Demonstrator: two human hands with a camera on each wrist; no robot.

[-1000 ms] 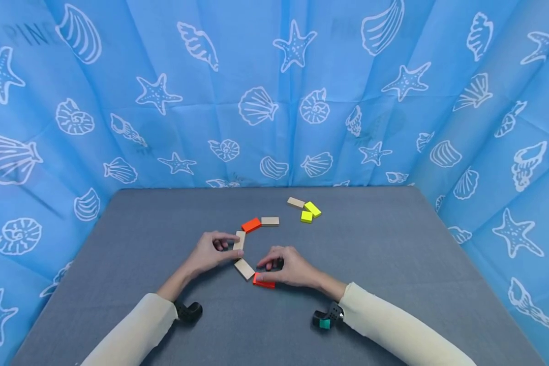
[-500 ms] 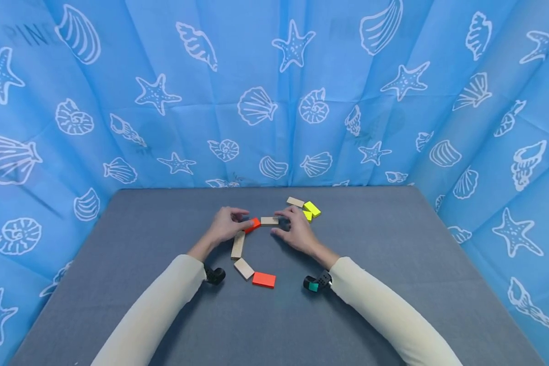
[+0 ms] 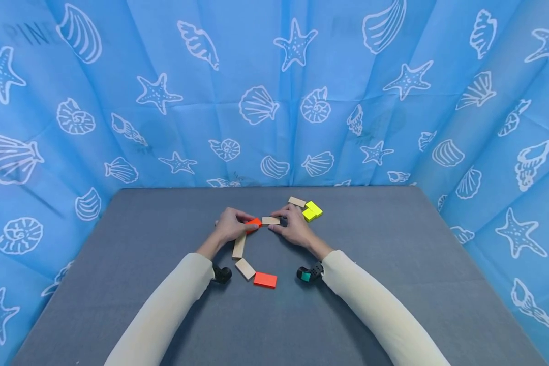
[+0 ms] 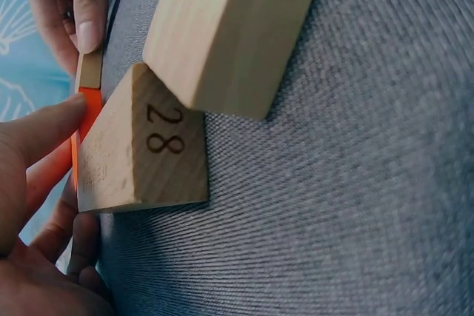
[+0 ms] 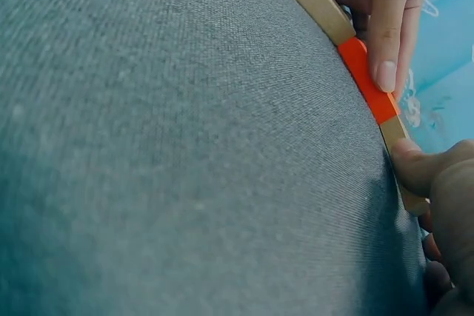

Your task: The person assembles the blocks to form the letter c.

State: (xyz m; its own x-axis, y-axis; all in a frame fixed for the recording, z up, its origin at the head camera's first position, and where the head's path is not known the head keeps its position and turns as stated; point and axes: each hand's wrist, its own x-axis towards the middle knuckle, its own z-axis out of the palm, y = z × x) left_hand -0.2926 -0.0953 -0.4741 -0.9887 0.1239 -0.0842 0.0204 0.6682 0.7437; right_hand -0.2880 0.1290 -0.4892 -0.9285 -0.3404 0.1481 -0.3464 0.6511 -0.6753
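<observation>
In the head view, several blocks form a curved line on the grey cloth. My left hand (image 3: 230,224) pinches the far orange block (image 3: 254,222) between thumb and fingers. Beside it, my right hand (image 3: 296,227) pinches a small wooden block (image 3: 270,220) by its long sides. In the right wrist view, the orange block (image 5: 366,75) and the wooden block (image 5: 395,132) meet end to end. A wooden block marked 28 (image 4: 167,142) adjoins the orange one in the left wrist view. Nearer lie another wooden block (image 3: 244,269) and an orange block (image 3: 265,280).
Two yellow blocks (image 3: 314,208) and a wooden block (image 3: 297,202) lie just behind my right hand. A blue curtain (image 3: 274,101) with shell prints hangs behind the grey-covered table (image 3: 370,234) and along its sides.
Both hands have moved away from the nearer blocks to the far end of the curve. Since half a second ago, the thumbs and fingers have closed in on the orange and wooden blocks there.
</observation>
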